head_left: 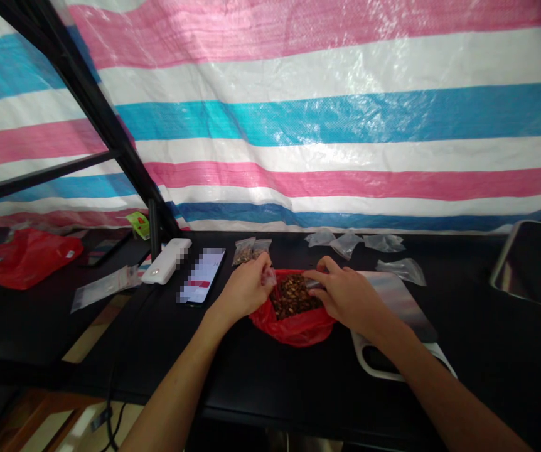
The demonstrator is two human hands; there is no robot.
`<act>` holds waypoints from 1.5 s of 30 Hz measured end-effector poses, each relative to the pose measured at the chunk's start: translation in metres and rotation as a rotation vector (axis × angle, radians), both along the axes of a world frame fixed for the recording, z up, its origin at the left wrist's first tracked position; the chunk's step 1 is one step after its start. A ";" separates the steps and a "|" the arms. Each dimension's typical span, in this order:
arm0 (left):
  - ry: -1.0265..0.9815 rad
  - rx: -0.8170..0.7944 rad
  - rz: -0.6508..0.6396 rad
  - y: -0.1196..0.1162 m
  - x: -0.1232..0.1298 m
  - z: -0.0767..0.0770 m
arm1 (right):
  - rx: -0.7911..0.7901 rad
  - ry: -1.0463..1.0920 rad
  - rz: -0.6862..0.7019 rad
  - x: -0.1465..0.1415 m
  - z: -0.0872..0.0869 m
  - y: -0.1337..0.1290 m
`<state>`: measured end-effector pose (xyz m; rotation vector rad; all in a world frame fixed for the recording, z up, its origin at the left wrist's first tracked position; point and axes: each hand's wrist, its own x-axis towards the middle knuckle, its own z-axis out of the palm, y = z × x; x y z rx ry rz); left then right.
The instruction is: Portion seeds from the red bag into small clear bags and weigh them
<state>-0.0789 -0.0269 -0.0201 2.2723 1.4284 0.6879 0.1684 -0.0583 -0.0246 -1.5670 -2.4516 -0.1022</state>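
An opened red plastic bag full of brown seed-like pieces stands on the black table in front of me. At its left rim, my left hand is closed with a small clear plastic bag pinched in the fingers. Over the right side of the pieces, my right hand grips a small grey, metallic-looking scoop; its far end is hard to make out. Just behind my left hand lie small clear bags with brown pieces inside.
Right of the red bag is a flat kitchen scale, partly under my right forearm. Several clear bags lie along the back. A phone and white power bank lie left, with another red bag. A tilted screen stands right.
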 end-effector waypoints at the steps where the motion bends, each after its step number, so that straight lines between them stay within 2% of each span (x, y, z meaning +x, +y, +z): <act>1: -0.039 0.023 -0.002 0.000 0.001 0.001 | 0.014 0.001 -0.022 0.001 0.001 0.001; 7: -0.201 0.226 0.073 0.000 0.002 0.002 | 0.242 0.070 -0.100 -0.001 0.015 0.002; 10: -0.216 0.224 0.132 0.002 0.002 0.001 | 0.246 0.069 -0.077 0.000 0.015 0.003; 16: -0.268 -0.009 0.278 0.008 -0.005 -0.004 | 0.201 0.050 -0.090 0.003 0.010 0.005; 21: -0.403 -0.310 0.138 0.004 -0.006 -0.004 | 0.262 0.078 -0.062 0.001 0.016 0.000; 25: -0.743 -0.548 0.093 -0.001 0.002 0.004 | 0.241 0.054 0.050 0.001 0.020 -0.002; 28: -1.037 -0.550 0.118 0.001 0.005 0.009 | 0.138 0.023 0.128 0.002 0.018 -0.001; 30: -1.124 -0.457 0.129 0.006 0.003 0.008 | 0.082 0.016 0.116 0.004 0.016 0.001; 32: -1.060 -0.299 0.173 0.010 0.001 0.005 | 0.057 0.018 0.074 0.006 0.015 0.002; 34: -0.900 -0.215 0.231 0.011 -0.001 0.001 | 0.044 0.020 0.040 0.007 0.015 0.002; 36: -0.749 -0.307 0.242 0.008 0.000 -0.004 | 0.035 0.012 0.017 0.007 0.015 0.001; 38: -0.671 -0.488 0.147 0.001 0.005 -0.007 | 0.036 -0.002 0.005 0.005 0.015 0.000; 39: -0.666 -0.544 0.075 -0.003 0.009 -0.009 | 0.041 -0.007 0.004 0.003 0.015 0.000; 41: -0.723 -0.532 -0.030 -0.008 0.017 -0.012 | 0.051 -0.008 0.016 0.001 0.014 0.000; 43: -0.797 -0.477 -0.028 -0.009 0.023 -0.015 | 0.050 -0.001 0.034 0.000 0.012 -0.001; 45: -0.844 -0.459 0.037 -0.007 0.027 -0.018 | 0.037 0.001 0.046 0.002 0.010 -0.001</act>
